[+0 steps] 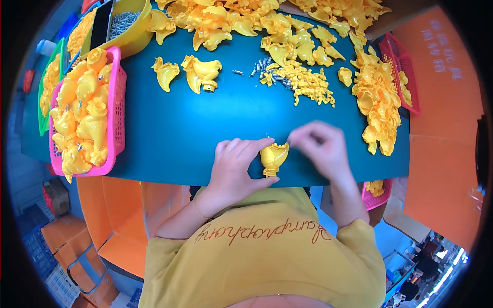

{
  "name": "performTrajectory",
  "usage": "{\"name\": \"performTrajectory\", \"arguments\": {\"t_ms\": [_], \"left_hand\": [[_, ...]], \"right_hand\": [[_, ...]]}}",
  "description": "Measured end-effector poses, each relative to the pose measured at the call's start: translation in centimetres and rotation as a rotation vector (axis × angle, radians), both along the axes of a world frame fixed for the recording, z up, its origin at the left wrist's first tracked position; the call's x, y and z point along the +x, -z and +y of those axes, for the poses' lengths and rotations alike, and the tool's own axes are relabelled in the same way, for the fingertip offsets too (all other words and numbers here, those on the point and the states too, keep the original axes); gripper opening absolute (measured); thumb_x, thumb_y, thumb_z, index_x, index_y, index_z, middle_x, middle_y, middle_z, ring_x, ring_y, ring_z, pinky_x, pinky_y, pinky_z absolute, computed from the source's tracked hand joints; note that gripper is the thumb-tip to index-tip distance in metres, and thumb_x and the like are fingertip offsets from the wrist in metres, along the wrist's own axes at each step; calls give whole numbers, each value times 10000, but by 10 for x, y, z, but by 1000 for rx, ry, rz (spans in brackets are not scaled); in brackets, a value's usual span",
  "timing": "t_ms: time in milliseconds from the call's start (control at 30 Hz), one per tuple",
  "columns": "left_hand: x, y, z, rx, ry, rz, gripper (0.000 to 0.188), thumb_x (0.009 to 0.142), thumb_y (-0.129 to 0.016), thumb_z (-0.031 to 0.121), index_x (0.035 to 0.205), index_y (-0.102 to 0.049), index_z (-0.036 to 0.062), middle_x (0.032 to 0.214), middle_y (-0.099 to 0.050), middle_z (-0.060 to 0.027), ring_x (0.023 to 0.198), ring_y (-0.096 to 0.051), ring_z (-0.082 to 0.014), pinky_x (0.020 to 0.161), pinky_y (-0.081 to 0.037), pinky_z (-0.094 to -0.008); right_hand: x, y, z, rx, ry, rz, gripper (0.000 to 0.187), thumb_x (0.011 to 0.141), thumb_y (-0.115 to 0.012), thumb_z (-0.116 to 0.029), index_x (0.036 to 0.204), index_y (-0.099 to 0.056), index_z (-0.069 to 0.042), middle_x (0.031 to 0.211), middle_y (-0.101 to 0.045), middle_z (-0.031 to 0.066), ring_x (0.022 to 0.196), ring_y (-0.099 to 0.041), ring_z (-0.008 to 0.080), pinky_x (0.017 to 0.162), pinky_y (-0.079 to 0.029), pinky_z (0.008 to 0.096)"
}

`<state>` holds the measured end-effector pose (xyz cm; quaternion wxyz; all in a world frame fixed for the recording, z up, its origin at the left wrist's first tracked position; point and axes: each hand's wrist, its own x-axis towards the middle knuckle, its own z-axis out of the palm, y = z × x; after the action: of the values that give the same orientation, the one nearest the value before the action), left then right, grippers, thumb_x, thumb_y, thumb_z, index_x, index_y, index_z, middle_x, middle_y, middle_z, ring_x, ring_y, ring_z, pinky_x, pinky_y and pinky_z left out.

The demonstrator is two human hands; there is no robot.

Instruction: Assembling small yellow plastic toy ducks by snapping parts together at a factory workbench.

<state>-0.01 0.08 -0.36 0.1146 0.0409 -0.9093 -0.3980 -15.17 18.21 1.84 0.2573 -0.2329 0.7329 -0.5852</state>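
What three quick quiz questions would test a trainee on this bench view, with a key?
1. True or false: the left hand steadies the yellow plastic shell at the near edge of the teal table.
2. Multiple choice: the pink basket at the person's left holds A) only screws, B) yellow plastic parts, C) nothing.
3. Fill in: the loose small metal screws lie beside a heap of small yellow ____ in mid-table.

Key
1. True; the right hand works at the shell's top edge.
2. B
3. parts
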Motion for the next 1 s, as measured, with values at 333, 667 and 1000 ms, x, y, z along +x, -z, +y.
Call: {"name": "performTrajectory", "arguments": {"t_ms": [333,667,1000], "left_hand": [[2,-2,1,3,16,45,782,664,-964,351,1355,-638,183,1089,-695,-1,961,-623,-197,934,-395,-379],[2,-3,-1,-12,14,-23,758,661,-972,371,1325,-659,184,1169,-716,5,984,-628,-196,947,-394,-375],[1,-5,-2,-5,100,-16,743,689,-945,373,1346,-647,194,1084,-676,-9,997,-612,-224,955,-392,-403]], "right_hand": [[-120,0,-121,566,5,833,411,908,-768,-414,1146,-773,-79,998,-792,98,908,-757,247,779,-578,357],[-68,-25,-64,-296,98,34,496,979,-718,-125,1441,-543,-87,1079,-730,74,810,-702,145,734,-583,271],[-20,-2,-4,123,-184,810,403,921,-743,-42,1312,-717,-134,1038,-715,52,867,-682,204,764,-541,341]]}}
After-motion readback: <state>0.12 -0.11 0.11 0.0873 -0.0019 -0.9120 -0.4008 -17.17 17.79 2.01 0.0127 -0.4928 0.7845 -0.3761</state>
